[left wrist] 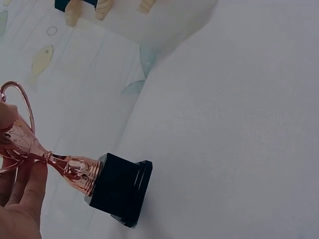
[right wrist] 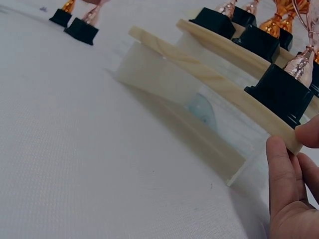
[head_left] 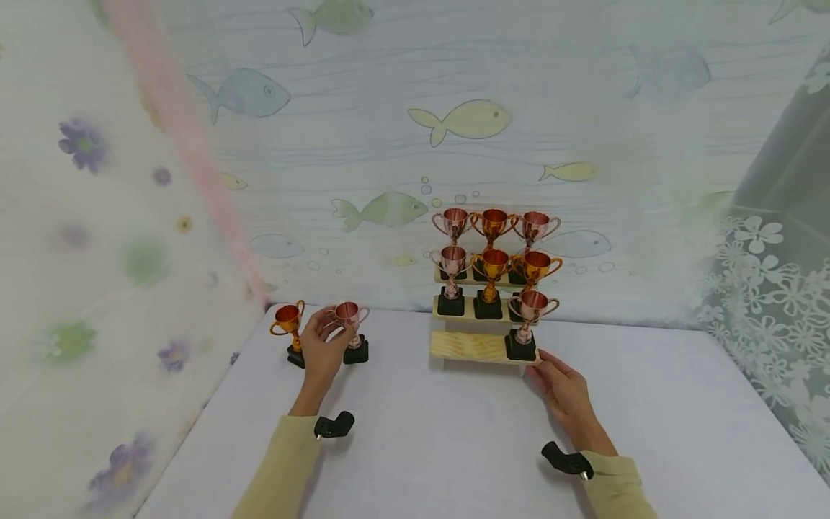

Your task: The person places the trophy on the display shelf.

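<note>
At the table's left, my left hand (head_left: 326,351) grips the cup of a rose-gold trophy (left wrist: 82,172) with a black base. Whether that base touches the cloth is hard to tell. Just left of the hand stands a gold-orange trophy (head_left: 289,318). My right hand (head_left: 565,395) pinches the front right corner of a stepped wooden display stand (head_left: 470,346), thumb above the board and fingers beneath. On its lowest step, close to this hand, stands another rose-gold trophy (head_left: 532,308). The left part of that step is bare wood.
The stand's upper two steps carry several trophies, among them a gold-orange one (head_left: 494,267) in the middle row. White cloth covers the table (head_left: 415,447). Behind rises a fish-print curtain (head_left: 369,151); a lace curtain (head_left: 772,303) hangs at the right.
</note>
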`<control>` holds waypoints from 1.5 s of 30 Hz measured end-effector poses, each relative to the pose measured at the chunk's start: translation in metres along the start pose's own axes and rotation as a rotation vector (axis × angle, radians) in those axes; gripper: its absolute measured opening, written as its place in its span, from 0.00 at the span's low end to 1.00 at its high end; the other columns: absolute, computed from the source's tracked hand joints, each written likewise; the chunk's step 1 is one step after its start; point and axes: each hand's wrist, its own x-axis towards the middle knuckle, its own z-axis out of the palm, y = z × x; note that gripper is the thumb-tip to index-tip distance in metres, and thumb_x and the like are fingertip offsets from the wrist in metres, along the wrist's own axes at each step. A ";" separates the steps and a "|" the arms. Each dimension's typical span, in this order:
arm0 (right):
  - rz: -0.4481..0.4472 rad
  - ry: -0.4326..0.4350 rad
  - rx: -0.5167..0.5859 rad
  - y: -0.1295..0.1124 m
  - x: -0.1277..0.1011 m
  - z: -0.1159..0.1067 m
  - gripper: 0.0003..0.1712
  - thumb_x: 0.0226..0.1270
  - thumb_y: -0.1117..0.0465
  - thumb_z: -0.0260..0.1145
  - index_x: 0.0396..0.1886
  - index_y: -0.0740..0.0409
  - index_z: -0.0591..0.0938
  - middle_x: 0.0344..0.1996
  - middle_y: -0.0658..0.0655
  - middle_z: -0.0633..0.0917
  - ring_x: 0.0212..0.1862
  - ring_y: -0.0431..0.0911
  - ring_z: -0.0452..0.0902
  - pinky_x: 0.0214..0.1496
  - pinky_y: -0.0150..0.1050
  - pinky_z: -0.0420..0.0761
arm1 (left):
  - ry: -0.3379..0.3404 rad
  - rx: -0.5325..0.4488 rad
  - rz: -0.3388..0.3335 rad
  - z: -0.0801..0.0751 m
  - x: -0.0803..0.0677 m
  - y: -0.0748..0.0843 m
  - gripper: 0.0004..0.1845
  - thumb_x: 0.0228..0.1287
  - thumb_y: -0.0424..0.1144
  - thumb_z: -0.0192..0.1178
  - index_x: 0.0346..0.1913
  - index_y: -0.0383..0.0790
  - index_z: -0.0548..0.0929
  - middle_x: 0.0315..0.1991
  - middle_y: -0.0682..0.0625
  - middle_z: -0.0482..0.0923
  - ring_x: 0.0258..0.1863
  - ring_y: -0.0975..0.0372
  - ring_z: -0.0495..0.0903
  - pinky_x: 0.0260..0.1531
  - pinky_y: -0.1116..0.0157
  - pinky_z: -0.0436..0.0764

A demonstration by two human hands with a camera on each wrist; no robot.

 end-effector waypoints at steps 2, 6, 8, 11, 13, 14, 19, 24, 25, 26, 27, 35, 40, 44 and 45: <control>-0.001 -0.006 0.000 0.000 0.000 0.000 0.22 0.77 0.69 0.56 0.68 0.61 0.72 0.40 0.42 0.85 0.48 0.35 0.83 0.61 0.31 0.81 | -0.003 0.007 -0.005 -0.001 0.000 0.002 0.28 0.57 0.25 0.73 0.62 0.29 0.77 0.52 0.41 0.79 0.47 0.61 0.81 0.49 0.70 0.85; 0.003 -0.007 -0.005 0.000 0.000 0.001 0.23 0.77 0.69 0.56 0.69 0.61 0.71 0.40 0.42 0.85 0.48 0.35 0.83 0.62 0.31 0.80 | -0.024 0.022 0.001 -0.002 0.000 0.009 0.26 0.56 0.24 0.73 0.59 0.29 0.78 0.49 0.41 0.77 0.45 0.60 0.80 0.46 0.73 0.86; 0.006 -0.002 -0.008 0.000 0.000 0.001 0.24 0.77 0.68 0.56 0.71 0.62 0.70 0.40 0.42 0.85 0.48 0.35 0.83 0.62 0.31 0.80 | -0.037 0.029 0.004 -0.001 0.000 0.013 0.25 0.56 0.24 0.73 0.58 0.30 0.79 0.49 0.41 0.77 0.44 0.60 0.80 0.45 0.73 0.85; 0.005 0.000 -0.023 0.000 -0.001 0.001 0.28 0.78 0.68 0.55 0.75 0.65 0.64 0.41 0.41 0.84 0.49 0.34 0.83 0.62 0.31 0.80 | -0.056 0.036 0.003 0.003 -0.003 0.022 0.25 0.56 0.25 0.73 0.57 0.30 0.79 0.49 0.41 0.77 0.45 0.60 0.80 0.45 0.75 0.85; 0.005 -0.002 -0.026 0.000 -0.001 0.000 0.30 0.78 0.68 0.54 0.76 0.65 0.62 0.41 0.40 0.84 0.49 0.34 0.83 0.62 0.30 0.80 | -0.062 0.033 0.009 0.005 -0.005 0.028 0.25 0.56 0.24 0.73 0.57 0.30 0.79 0.50 0.40 0.77 0.44 0.60 0.80 0.44 0.76 0.85; 0.004 -0.002 -0.025 0.000 -0.001 0.000 0.29 0.78 0.68 0.55 0.75 0.65 0.63 0.40 0.40 0.84 0.49 0.34 0.83 0.62 0.30 0.80 | -0.067 0.031 0.012 0.007 -0.007 0.030 0.25 0.56 0.24 0.74 0.57 0.29 0.79 0.50 0.40 0.77 0.44 0.60 0.80 0.44 0.76 0.85; -0.002 -0.005 0.002 0.000 -0.001 -0.001 0.15 0.77 0.69 0.56 0.58 0.55 0.78 0.39 0.41 0.86 0.48 0.34 0.83 0.61 0.30 0.81 | -0.121 -0.009 0.037 0.017 -0.016 0.042 0.25 0.54 0.23 0.74 0.55 0.28 0.79 0.49 0.38 0.77 0.42 0.60 0.81 0.44 0.71 0.87; 0.003 0.003 0.011 0.001 0.000 -0.001 0.14 0.77 0.70 0.55 0.55 0.54 0.78 0.40 0.41 0.85 0.48 0.35 0.83 0.61 0.30 0.81 | -0.183 -0.047 0.074 0.032 -0.026 0.054 0.26 0.52 0.23 0.75 0.55 0.29 0.79 0.50 0.38 0.78 0.43 0.61 0.83 0.44 0.69 0.87; 0.006 0.006 0.010 0.001 0.000 -0.001 0.15 0.77 0.69 0.55 0.58 0.55 0.77 0.40 0.41 0.85 0.48 0.35 0.83 0.61 0.30 0.80 | -0.197 -0.053 0.085 0.035 -0.028 0.056 0.26 0.52 0.22 0.75 0.55 0.29 0.79 0.50 0.38 0.78 0.43 0.61 0.83 0.44 0.69 0.87; 0.004 0.007 0.006 0.001 0.000 -0.001 0.18 0.77 0.69 0.55 0.63 0.57 0.75 0.40 0.41 0.85 0.48 0.35 0.83 0.62 0.31 0.80 | -0.211 -0.059 0.097 0.039 -0.030 0.058 0.26 0.52 0.22 0.75 0.55 0.29 0.79 0.50 0.38 0.78 0.43 0.60 0.83 0.44 0.68 0.88; 0.004 0.007 0.002 0.001 0.000 -0.001 0.21 0.77 0.69 0.55 0.67 0.58 0.73 0.40 0.41 0.84 0.48 0.34 0.83 0.62 0.30 0.80 | -0.225 -0.071 0.105 0.043 -0.032 0.061 0.26 0.52 0.22 0.75 0.55 0.29 0.79 0.50 0.38 0.79 0.43 0.60 0.83 0.44 0.68 0.88; -0.001 0.009 -0.024 0.001 0.001 0.001 0.32 0.78 0.68 0.54 0.78 0.67 0.59 0.42 0.41 0.83 0.49 0.33 0.82 0.62 0.30 0.79 | -0.334 -0.113 0.161 0.078 -0.048 0.072 0.25 0.53 0.22 0.74 0.55 0.29 0.80 0.50 0.36 0.80 0.45 0.59 0.83 0.45 0.64 0.88; -0.001 0.003 -0.005 0.001 0.000 0.001 0.30 0.78 0.68 0.55 0.76 0.66 0.62 0.41 0.41 0.84 0.48 0.34 0.83 0.61 0.30 0.80 | -0.394 -0.127 0.153 0.099 -0.054 0.073 0.25 0.54 0.23 0.73 0.56 0.29 0.79 0.52 0.35 0.79 0.48 0.52 0.83 0.47 0.62 0.88; 0.001 0.000 0.007 0.001 -0.001 0.000 0.27 0.78 0.69 0.56 0.73 0.63 0.67 0.39 0.41 0.85 0.47 0.34 0.83 0.61 0.29 0.80 | -0.426 -0.122 0.131 0.114 -0.056 0.070 0.25 0.55 0.24 0.73 0.57 0.29 0.79 0.53 0.36 0.79 0.50 0.48 0.83 0.47 0.62 0.88; 0.001 -0.002 0.004 0.001 -0.001 0.000 0.27 0.78 0.69 0.56 0.74 0.64 0.66 0.39 0.41 0.85 0.47 0.34 0.83 0.61 0.29 0.80 | -0.430 -0.123 0.125 0.117 -0.057 0.069 0.25 0.55 0.24 0.73 0.57 0.30 0.79 0.53 0.36 0.79 0.50 0.48 0.83 0.47 0.62 0.88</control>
